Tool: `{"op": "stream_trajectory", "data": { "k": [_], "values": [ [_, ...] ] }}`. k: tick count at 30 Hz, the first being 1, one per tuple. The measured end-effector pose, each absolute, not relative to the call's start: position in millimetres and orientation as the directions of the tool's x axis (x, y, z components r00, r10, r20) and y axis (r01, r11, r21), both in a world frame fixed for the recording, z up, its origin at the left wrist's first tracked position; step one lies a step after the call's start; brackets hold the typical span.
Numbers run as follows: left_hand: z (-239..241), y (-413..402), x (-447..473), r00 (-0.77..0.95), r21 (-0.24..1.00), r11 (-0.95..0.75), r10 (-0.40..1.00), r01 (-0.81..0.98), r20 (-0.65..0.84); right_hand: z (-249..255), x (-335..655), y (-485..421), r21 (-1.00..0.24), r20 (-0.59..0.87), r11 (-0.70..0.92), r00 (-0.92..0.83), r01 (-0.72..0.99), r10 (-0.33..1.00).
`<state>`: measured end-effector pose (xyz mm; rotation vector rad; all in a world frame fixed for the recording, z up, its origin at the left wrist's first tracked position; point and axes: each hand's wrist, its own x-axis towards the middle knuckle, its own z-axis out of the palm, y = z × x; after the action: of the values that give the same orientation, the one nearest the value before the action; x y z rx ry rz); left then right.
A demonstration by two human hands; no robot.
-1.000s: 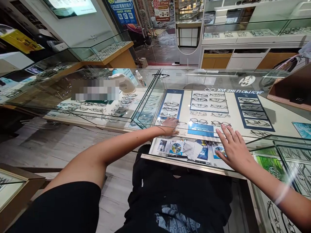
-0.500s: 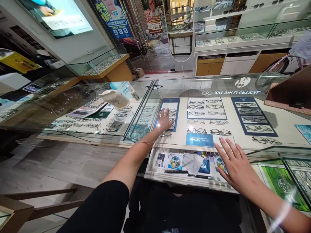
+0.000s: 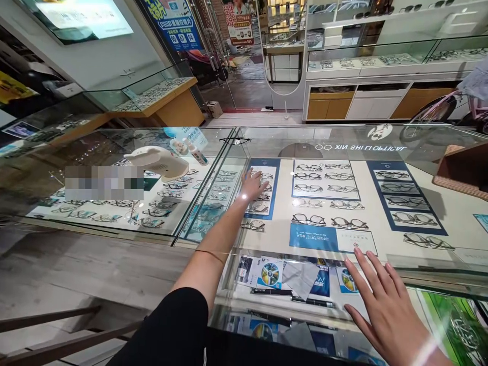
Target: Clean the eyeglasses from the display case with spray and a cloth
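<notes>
My left hand (image 3: 253,184) is stretched out over a blue-bordered tray (image 3: 271,211) with several eyeglasses, its fingers spread. A glass edge crosses my left forearm; whether the fingertips touch a frame I cannot tell. My right hand (image 3: 385,295) hovers palm down with fingers apart, its fingertips near a blue and white card (image 3: 314,236) at the front of the display case. Just behind that card lie two pairs of eyeglasses (image 3: 348,222). Neither hand holds anything visible.
Below the case front, a shelf bears leaflets (image 3: 270,273), a grey cloth (image 3: 301,278) and black pens (image 3: 312,302). A white device (image 3: 158,161) stands on the glass top at left, near a pair of glasses (image 3: 235,140). A brown stand (image 3: 461,170) is at right.
The view has shifted nearer to the case. My left hand stays over the same tray; my right hand appears lower in the view, nearer to me.
</notes>
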<state>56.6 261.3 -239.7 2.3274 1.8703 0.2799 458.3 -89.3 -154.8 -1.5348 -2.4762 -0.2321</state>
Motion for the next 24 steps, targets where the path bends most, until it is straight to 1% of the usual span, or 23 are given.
{"op": "stream_trajectory", "data": {
  "k": [6,11,13,16,18,20,24],
  "values": [
    [-259.3,267.5,52.3,0.183,0.239,-0.185,0.983,0.953,0.032,-152.3,458.1,-90.5,0.003,0.207,0.404,-0.396,0.915,0.895],
    [-260.7,269.7,48.4,0.173,0.246,-0.170,0.985,0.954,0.009,-152.2,458.6,-91.0,0.008,0.200,0.410,-0.403,0.912,0.893],
    [-255.6,265.2,50.0,0.163,0.228,-0.169,0.986,0.959,0.043,-152.5,458.9,-90.9,0.012,0.213,0.417,-0.409,0.909,0.887],
    [-244.3,245.2,62.3,0.130,0.202,-0.165,0.976,0.965,0.176,-152.3,459.5,-89.7,0.023,0.242,0.437,-0.429,0.899,0.870],
    [-237.4,222.0,78.3,0.131,0.213,-0.182,0.963,0.960,0.234,-152.1,460.4,-88.5,0.035,0.252,0.457,-0.450,0.889,0.856],
    [-232.6,192.7,98.3,0.218,0.235,-0.264,0.954,0.935,0.207,-152.3,461.8,-87.3,0.051,0.262,0.471,-0.467,0.880,0.844],
    [-223.8,125.9,133.9,0.491,0.259,-0.485,0.870,0.835,0.049,-153.9,465.0,-86.2,0.076,0.280,0.484,-0.484,0.872,0.829]
  ]
}}
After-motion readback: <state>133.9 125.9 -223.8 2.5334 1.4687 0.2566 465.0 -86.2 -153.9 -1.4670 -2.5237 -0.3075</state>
